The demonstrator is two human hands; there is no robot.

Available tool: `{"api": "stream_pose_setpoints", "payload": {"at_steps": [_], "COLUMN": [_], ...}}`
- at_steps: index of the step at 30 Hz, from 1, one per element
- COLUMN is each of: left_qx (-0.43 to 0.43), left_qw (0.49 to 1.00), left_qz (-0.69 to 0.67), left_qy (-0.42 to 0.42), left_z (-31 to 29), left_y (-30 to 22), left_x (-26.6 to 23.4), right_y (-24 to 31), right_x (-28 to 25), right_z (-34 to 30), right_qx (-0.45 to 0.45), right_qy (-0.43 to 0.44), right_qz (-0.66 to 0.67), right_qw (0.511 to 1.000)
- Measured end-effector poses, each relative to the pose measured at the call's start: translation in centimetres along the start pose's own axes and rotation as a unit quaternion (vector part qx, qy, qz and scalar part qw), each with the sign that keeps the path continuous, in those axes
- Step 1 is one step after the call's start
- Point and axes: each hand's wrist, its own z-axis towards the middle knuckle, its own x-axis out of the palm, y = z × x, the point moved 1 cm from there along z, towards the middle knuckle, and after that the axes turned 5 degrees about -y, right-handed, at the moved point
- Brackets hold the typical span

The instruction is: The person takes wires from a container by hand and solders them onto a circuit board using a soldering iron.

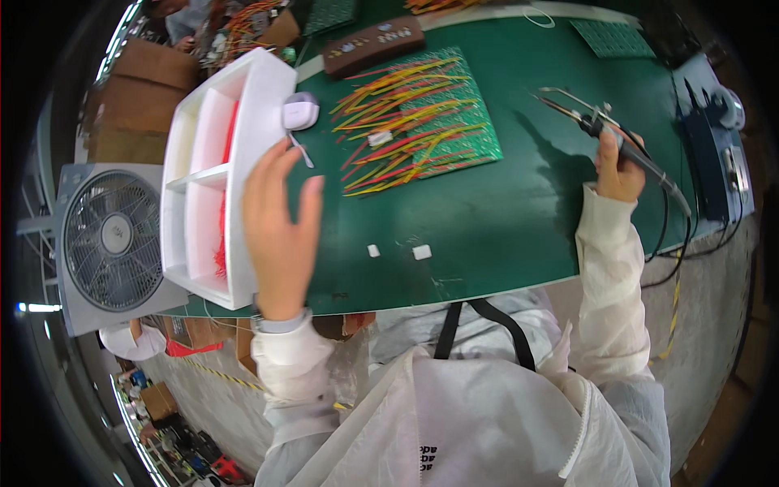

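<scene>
My right hand (621,172) grips a soldering iron (595,125) with a thin metal tube along its side; the tip points up and left above the green mat (519,235). My left hand (278,227) is open, fingers and thumb apart, beside the inner wall of a white foam box (268,85); whether it touches the wall I cannot tell. Between my hands, farther off, lies a green circuit board panel (484,140). Rows of red and yellow wires (377,109) stick out from it to the left. A small white piece (379,139) rests among the wires.
Just beyond my left fingers sits a small lilac case (301,111) with a strap. A brown holder (373,47) stands behind the panel. Two white scraps (421,252) lie near the front edge. At right is a dark soldering station (714,162); at left, a grey fan (116,235).
</scene>
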Motion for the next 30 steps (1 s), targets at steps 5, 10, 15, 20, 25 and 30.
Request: {"api": "stream_pose_setpoints", "payload": {"at_steps": [5, 10, 15, 20, 25, 30], "left_qx": [-0.157, -0.205, -0.284, -0.269, -0.265, -0.259], "left_qw": [0.985, 0.978, 0.952, 0.948, 0.955, 0.965], "left_qz": [0.066, 0.027, -0.086, -0.003, 0.082, 0.014], "left_qy": [-0.032, 0.01, 0.08, 0.167, 0.109, 0.044], "left_z": [-0.5, 2.0, 4.4, 3.9, 5.6, 5.5], "left_y": [11.6, 28.6, 40.1, 40.9, 34.9, 35.7], "left_x": [-6.4, -7.7, -0.5, 2.3, 1.6, 0.2], "right_y": [1.0, 0.0, -1.1, 1.2, 0.8, 0.9], "right_x": [0.7, 0.5, 1.0, 1.6, 0.9, 1.2], "right_z": [0.0, 0.4, 0.1, -1.4, -0.6, -0.9], "right_qx": [0.001, -0.048, -0.113, -0.232, -0.225, -0.209], "right_qy": [-0.008, 0.001, 0.01, 0.011, -0.014, -0.024], "right_qz": [0.004, 0.017, -0.043, -0.175, -0.181, -0.131], "right_qw": [1.0, 0.999, 0.993, 0.957, 0.957, 0.969]}}
